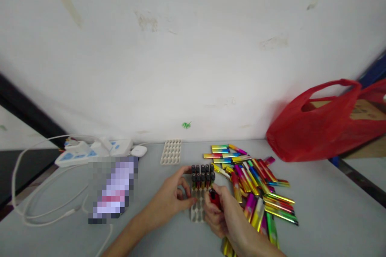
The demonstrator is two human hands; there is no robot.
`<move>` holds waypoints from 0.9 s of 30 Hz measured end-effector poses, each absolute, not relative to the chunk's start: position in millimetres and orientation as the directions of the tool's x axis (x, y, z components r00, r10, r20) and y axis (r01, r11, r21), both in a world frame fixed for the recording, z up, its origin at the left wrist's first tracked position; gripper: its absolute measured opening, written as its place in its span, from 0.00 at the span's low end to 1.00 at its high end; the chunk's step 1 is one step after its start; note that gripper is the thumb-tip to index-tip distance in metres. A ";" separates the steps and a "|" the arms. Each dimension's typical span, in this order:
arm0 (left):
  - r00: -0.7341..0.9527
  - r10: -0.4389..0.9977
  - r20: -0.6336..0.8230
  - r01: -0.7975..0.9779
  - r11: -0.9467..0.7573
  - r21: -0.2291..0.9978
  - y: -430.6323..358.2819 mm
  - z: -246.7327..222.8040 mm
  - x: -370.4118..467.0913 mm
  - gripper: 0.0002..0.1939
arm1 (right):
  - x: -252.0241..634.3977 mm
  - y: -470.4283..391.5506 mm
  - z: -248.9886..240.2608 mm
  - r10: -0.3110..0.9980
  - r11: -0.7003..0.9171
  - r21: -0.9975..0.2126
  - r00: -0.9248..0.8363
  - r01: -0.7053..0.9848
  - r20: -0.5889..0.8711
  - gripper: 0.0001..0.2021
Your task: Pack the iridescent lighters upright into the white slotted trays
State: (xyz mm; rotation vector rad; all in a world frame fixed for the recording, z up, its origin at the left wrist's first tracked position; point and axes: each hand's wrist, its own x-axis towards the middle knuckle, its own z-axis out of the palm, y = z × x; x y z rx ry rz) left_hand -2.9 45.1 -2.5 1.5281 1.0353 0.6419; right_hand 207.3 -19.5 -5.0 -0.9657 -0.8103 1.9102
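Note:
A pale tray (pixel 197 213) with round wells lies in front of me. Two rows of lighters (pixel 203 176) stand upright in its far part, black tops up; the near wells hold none. My left hand (pixel 175 192) is at the tray's left side, thumb over its edge and index finger by the back row, gripping it. A red lighter (pixel 215 199) with a black top is in my right hand (pixel 221 213), fingers wrapped round it, above the tray's right edge. Many loose shiny lighters (pixel 250 176) lie heaped to the right.
Another pale welled tray (pixel 171 151) lies by the wall. On the left are a white power strip (pixel 93 151) with plugs and cables, a white charger (pixel 139 151) and a blurred phone (pixel 114 188). A red bag (pixel 313 128) with a cardboard box stands at right.

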 end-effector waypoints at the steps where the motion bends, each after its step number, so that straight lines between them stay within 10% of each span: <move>1: 0.465 0.874 -0.142 0.264 0.017 0.964 44.9 -2.0 -2.6 0.43 | 207.7 -18.2 -5.1 0.875 -0.447 -0.820 -0.366 -0.357 -0.318 0.31; 7: 0.466 0.874 -0.133 0.248 0.015 0.969 44.7 -2.6 -1.9 0.44 | 206.4 -17.3 2.4 0.886 -0.371 -0.897 -0.381 -0.241 -0.264 0.40; 14: 0.479 0.872 -0.096 0.242 -0.027 0.970 45.2 0.5 -1.0 0.41 | 213.8 -35.4 39.1 0.973 0.005 -0.999 -0.232 0.042 -0.005 0.26; 20: 0.495 0.866 -0.071 0.221 -0.046 0.974 43.6 2.4 -2.3 0.43 | 221.4 -30.6 42.0 0.909 0.386 -0.892 -0.262 0.237 0.324 0.08; 27: 0.519 0.853 -0.054 0.167 -0.040 0.985 43.3 0.5 -2.3 0.44 | 220.6 -20.8 27.6 0.849 0.527 -0.785 -0.249 0.325 0.466 0.11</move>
